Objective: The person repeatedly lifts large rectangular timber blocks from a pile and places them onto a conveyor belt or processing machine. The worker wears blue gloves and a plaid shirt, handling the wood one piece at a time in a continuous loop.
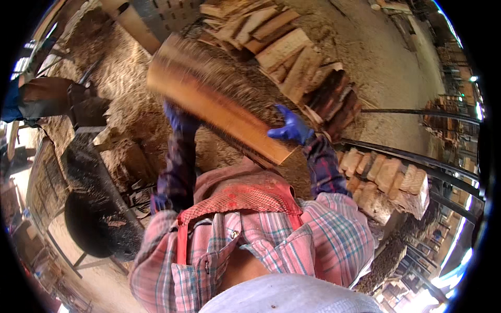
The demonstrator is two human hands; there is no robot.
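A thick wooden board (219, 112) with bark along its edge lies at a slant in front of me, held off the ground. Motion smears its far left end. My left hand (180, 119), in a blue glove, supports the board from its near side, with the fingers mostly hidden against the wood. On the right, my right hand (291, 125), also in a blue glove, is at the board's near right end. Its fingers are spread, and the thumb lies over the board's edge.
A pile of split wood pieces (284, 49) stretches ahead. Stacked wood blocks (386, 175) sit at right beside dark metal bars (417, 161). A sawdust heap (122, 57) and a dark machine (94, 193) with a round part are at left. Another person's arm (47, 99) shows at far left.
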